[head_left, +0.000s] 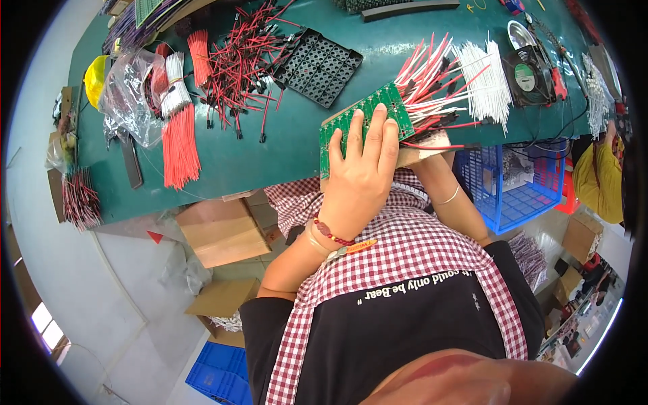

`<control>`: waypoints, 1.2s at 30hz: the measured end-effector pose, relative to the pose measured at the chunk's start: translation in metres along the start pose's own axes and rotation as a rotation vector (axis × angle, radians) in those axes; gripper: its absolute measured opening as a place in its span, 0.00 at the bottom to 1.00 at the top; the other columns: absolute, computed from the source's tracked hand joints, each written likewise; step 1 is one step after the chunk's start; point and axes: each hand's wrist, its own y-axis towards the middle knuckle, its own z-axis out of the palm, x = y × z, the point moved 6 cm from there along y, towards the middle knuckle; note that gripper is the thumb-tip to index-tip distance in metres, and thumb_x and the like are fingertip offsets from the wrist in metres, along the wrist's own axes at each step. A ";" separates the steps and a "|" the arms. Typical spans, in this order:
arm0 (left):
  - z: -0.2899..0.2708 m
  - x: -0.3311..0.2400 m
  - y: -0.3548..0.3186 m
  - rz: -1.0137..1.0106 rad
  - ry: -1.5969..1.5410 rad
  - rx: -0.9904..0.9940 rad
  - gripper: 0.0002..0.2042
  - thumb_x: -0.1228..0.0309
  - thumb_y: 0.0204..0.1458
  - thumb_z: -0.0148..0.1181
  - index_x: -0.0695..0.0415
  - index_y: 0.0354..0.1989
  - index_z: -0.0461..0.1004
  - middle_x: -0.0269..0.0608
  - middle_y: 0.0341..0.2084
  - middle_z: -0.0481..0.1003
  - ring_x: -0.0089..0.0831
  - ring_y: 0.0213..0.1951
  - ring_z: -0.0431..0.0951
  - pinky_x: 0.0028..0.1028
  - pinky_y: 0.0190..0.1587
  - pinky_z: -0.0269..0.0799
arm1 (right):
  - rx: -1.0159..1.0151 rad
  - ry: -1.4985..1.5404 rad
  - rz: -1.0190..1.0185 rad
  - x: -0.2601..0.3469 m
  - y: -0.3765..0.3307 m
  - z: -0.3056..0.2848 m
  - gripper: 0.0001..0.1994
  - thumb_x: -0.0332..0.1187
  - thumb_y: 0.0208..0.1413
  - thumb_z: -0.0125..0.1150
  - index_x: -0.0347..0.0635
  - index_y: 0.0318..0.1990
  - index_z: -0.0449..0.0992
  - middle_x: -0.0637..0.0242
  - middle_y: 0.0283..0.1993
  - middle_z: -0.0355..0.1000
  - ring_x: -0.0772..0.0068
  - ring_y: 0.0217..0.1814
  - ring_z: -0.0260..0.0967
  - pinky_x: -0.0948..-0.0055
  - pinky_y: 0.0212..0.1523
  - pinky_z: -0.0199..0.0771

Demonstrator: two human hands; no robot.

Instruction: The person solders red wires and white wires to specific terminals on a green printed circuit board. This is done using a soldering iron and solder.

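Note:
My left hand point(364, 158) lies over a green circuit board panel point(399, 116), its four fingers spread across the top and its thumb hidden. The panel is at the table's near edge, and a tan slab edge point(412, 156) shows beneath it. Red, white and black wires point(432, 88) stick out from the panel's right side. My right hand point(430, 163) reaches under the slab and the wires; its fingers are out of sight. Just right of these wires lies a bundle of white wires point(487, 84).
A black gridded tray point(320, 66), loose red and black wires point(246, 61), a bundled red and white wire bunch point(179, 135) and a clear plastic bag point(131, 91) are on the green table point(236, 165). A small fan point(530, 77) stands right. A blue crate point(499, 196) sits below the edge.

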 end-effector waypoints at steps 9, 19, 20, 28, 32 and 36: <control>0.054 -0.011 0.007 -0.143 0.366 0.042 0.22 0.70 0.55 0.50 0.61 0.59 0.65 0.51 0.62 0.64 0.54 0.60 0.67 0.54 0.55 0.65 | -0.622 0.517 0.425 0.038 -0.020 0.030 0.16 0.36 0.68 0.46 0.38 0.57 0.68 0.60 0.58 0.70 0.65 0.58 0.70 0.63 0.60 0.71; 0.083 -0.005 -0.025 -0.016 0.549 0.139 0.19 0.65 0.57 0.48 0.54 0.56 0.68 0.50 0.64 0.62 0.63 0.63 0.62 0.67 0.57 0.58 | -0.112 -0.126 0.632 0.059 -0.072 0.030 0.17 0.33 0.69 0.43 0.27 0.54 0.69 0.51 0.50 0.75 0.63 0.53 0.74 0.65 0.58 0.72; 0.080 -0.006 -0.026 -0.013 0.525 0.145 0.21 0.65 0.57 0.49 0.56 0.58 0.67 0.51 0.64 0.62 0.62 0.62 0.62 0.64 0.56 0.59 | -0.036 -0.318 0.697 0.062 -0.073 0.024 0.15 0.32 0.68 0.44 0.28 0.48 0.74 0.56 0.40 0.78 0.65 0.43 0.78 0.68 0.49 0.77; 0.082 0.002 -0.030 0.120 0.564 0.168 0.20 0.63 0.57 0.49 0.52 0.58 0.68 0.49 0.64 0.63 0.60 0.61 0.64 0.64 0.52 0.63 | -0.070 -1.366 0.023 0.157 0.116 -0.081 0.08 0.32 0.59 0.58 0.36 0.38 0.76 0.62 0.33 0.74 0.69 0.37 0.73 0.66 0.40 0.73; 0.080 0.006 -0.040 0.171 0.588 0.161 0.20 0.63 0.57 0.49 0.51 0.58 0.68 0.48 0.64 0.62 0.60 0.61 0.65 0.65 0.51 0.63 | 0.031 -1.706 -0.590 0.150 0.171 -0.063 0.04 0.28 0.51 0.60 0.39 0.34 0.77 0.60 0.32 0.74 0.58 0.38 0.72 0.64 0.39 0.72; 0.079 0.006 -0.047 0.204 0.578 0.149 0.20 0.64 0.56 0.50 0.51 0.58 0.67 0.46 0.64 0.64 0.57 0.61 0.66 0.61 0.51 0.63 | 0.102 -1.899 -0.460 0.118 0.181 -0.069 0.09 0.28 0.46 0.64 0.41 0.37 0.75 0.60 0.37 0.69 0.56 0.45 0.67 0.62 0.44 0.70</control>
